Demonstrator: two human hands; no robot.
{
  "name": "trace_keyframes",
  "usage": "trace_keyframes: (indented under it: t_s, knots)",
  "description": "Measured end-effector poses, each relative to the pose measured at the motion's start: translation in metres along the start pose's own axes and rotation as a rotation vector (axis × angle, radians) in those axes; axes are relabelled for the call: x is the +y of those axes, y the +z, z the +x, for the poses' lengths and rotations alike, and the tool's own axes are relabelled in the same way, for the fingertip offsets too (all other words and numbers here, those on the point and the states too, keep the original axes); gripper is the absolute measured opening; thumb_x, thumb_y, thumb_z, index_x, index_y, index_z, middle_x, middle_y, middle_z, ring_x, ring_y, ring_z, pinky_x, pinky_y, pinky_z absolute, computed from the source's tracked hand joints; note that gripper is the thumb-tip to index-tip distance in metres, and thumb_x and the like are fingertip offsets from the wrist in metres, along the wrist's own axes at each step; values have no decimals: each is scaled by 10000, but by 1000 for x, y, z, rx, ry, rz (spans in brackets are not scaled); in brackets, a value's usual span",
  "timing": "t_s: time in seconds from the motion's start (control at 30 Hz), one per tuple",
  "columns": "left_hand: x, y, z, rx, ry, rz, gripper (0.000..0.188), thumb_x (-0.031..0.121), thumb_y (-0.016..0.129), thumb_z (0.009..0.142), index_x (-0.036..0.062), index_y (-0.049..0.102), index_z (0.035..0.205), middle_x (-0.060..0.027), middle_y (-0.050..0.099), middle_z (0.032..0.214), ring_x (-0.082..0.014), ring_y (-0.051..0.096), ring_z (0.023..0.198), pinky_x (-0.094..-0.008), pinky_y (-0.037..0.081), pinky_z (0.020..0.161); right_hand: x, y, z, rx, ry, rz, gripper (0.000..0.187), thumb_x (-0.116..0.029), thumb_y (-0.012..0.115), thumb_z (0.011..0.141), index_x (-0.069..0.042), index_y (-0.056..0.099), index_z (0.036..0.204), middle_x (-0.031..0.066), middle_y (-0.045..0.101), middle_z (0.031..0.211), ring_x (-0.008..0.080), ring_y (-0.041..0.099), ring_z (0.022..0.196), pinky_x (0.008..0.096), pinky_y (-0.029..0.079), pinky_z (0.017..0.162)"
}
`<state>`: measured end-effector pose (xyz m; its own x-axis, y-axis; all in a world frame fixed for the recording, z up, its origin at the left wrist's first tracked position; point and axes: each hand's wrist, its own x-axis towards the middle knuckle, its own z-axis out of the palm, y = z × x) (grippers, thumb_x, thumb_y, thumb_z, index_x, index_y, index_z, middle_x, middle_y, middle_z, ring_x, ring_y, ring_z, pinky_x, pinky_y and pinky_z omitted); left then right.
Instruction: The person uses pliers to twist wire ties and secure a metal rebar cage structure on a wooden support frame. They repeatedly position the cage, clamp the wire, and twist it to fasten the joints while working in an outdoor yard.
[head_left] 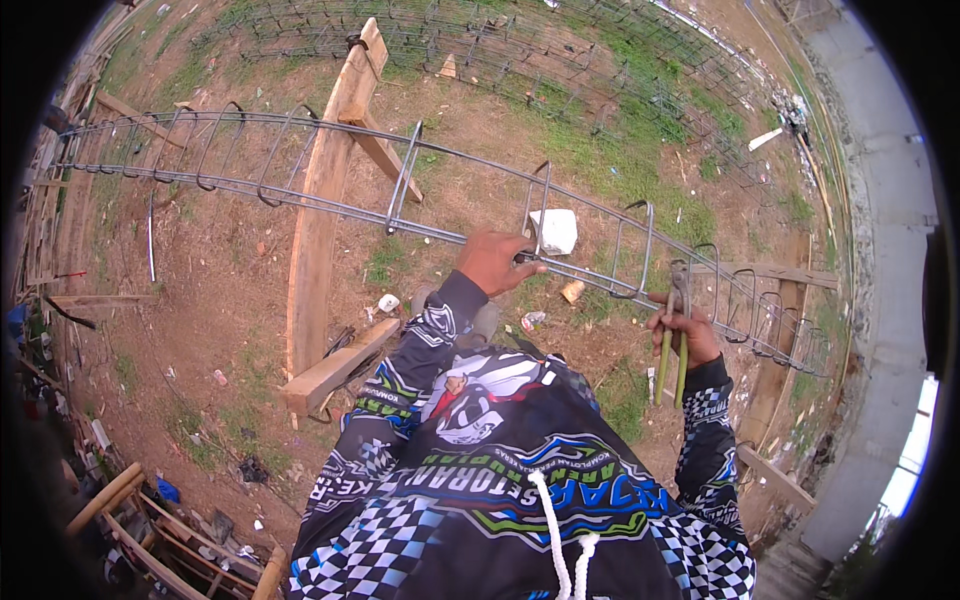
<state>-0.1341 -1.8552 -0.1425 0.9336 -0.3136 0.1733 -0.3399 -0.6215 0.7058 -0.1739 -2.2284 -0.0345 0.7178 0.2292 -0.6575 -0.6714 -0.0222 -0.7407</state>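
Observation:
A long rebar cage (pixel 345 209) of thin steel bars with bent stirrups runs across in front of me at waist height, sloping down to the right. My left hand (pixel 490 262) is closed around its near bar, at the foot of a stirrup (pixel 543 190). The fingertips hide the joint there. Farther right, my right hand (pixel 688 335) grips a pair of pincers (pixel 681 290) with green handles. Their jaws point up and away from me, beside the near bar and close to another stirrup (pixel 647 235). Whether the jaws touch the steel I cannot tell.
An upright wooden plank (pixel 318 215) stands at the cage's left part, and a wooden support (pixel 780 345) at its right. A beam (pixel 345 365) lies low near my left arm. A white block (pixel 556 232) rests beyond the bars. More rebar cages (pixel 570 85) lie farther off; a concrete wall (pixel 875 190) borders the right.

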Motion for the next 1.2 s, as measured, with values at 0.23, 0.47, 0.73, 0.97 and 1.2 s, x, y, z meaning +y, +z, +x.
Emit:
trace_keyframes:
  t_s: [0.23,0.47,0.73,0.97,1.2]
  knots:
    - [-17,-1,-12,63,139,-154,364,354,762,748,88,684,983,-120,666,849,-325,632,841,-427,472,776,-58,101,87,-428,447,-851,693,-79,563,826,-155,345,1480,86,658,1146,181,666,965,319,544,682]
    - [-14,8,-13,88,88,-136,291,309,756,755,104,636,923,-74,656,815,-296,627,845,-423,469,767,-100,163,120,-481,650,-1445,595,-229,587,863,-134,410,1423,77,662,1100,161,642,938,357,540,744]
    - [-21,19,-12,107,116,-120,300,374,699,815,102,638,924,-80,648,782,-298,632,818,-432,464,756,-103,169,127,-610,418,-1658,415,-342,617,901,-28,591,1170,126,681,931,250,645,882,400,505,799]
    - [-22,10,-6,-25,75,-143,328,370,712,803,90,642,957,-95,653,794,-306,634,831,-438,460,764,-85,192,87,-350,-137,-2102,425,-369,622,907,-4,541,1109,230,651,745,413,654,756,487,520,708]
    - [-21,10,-9,5,105,-123,289,248,755,748,102,637,969,-93,657,824,-307,641,867,-433,461,791,-66,156,100,-398,423,-1320,378,-243,733,839,1,516,1030,113,650,674,261,664,556,407,513,562]
